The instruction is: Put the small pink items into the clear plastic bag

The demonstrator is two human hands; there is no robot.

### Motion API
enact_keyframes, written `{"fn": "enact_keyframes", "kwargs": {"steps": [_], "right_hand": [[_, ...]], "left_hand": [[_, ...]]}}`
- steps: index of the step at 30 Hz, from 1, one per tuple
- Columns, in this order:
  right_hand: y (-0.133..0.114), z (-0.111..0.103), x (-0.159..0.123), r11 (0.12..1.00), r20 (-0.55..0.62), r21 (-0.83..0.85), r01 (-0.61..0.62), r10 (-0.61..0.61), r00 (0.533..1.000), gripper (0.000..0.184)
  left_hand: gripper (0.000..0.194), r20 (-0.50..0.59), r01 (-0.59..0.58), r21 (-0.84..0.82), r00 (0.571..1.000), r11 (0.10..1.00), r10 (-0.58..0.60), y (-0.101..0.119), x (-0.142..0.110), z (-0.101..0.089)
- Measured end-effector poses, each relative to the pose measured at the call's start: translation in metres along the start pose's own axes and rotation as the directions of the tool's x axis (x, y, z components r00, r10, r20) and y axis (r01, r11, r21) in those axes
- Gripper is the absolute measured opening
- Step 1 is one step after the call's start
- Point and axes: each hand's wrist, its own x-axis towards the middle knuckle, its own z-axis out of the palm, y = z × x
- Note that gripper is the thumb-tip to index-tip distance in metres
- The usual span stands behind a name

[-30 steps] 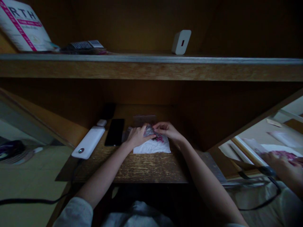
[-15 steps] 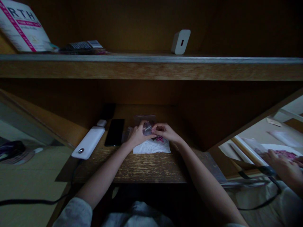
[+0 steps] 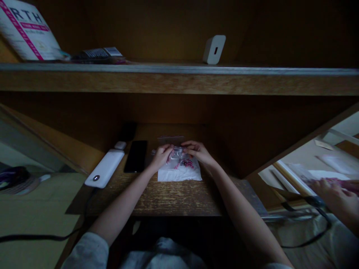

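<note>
A small clear plastic bag point(image 3: 178, 158) with pink beads point(image 3: 187, 163) in it lies on a white tissue or paper sheet point(image 3: 179, 174). My left hand point(image 3: 161, 157) pinches the bag's left side, and my right hand point(image 3: 197, 151) holds its upper right edge. Some pink beads sit low in the bag, and a few look loose at its lower left. Behind the bag lies another clear plastic bag point(image 3: 170, 140), flat on the wooden desk point(image 3: 168, 198).
A black phone point(image 3: 136, 156), a white power bank point(image 3: 104, 168) and a small white object point(image 3: 120, 145) lie left of my hands. A wooden shelf point(image 3: 179, 80) overhangs the desk, holding a book point(image 3: 28, 31) and a white box point(image 3: 214, 49). At right, another person's hand point(image 3: 331, 198) handles something pink.
My hands have moved slightly apart, and the bag now spreads between them, showing its beads. The other person's hand has shifted slightly at the right.
</note>
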Motion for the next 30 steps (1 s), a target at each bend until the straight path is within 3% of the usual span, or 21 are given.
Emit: {"fn": "enact_keyframes", "kwargs": {"steps": [10, 19, 24, 30], "right_hand": [[-0.004, 0.005, -0.004, 0.999, -0.034, 0.009, 0.045, -0.045, 0.998, 0.034], [-0.006, 0.011, -0.006, 0.997, 0.040, 0.062, 0.051, -0.054, 0.998, 0.036], [-0.004, 0.013, -0.006, 0.992, 0.042, 0.104, 0.077, -0.082, 0.996, 0.038], [-0.005, 0.016, -0.008, 0.987, 0.046, 0.128, 0.095, -0.102, 0.994, 0.039]], "left_hand": [[0.037, -0.052, -0.085, -0.025, 0.995, 0.996, 0.084, 0.003, -0.003, 0.000], [0.043, 0.001, 0.010, -0.134, 1.000, 0.991, -0.010, 0.004, -0.005, 0.003], [0.029, 0.054, 0.079, -0.208, 0.996, 0.975, -0.069, 0.004, -0.006, 0.004], [0.023, 0.035, 0.061, -0.211, 0.998, 0.976, -0.055, 0.007, -0.007, 0.005]]}}
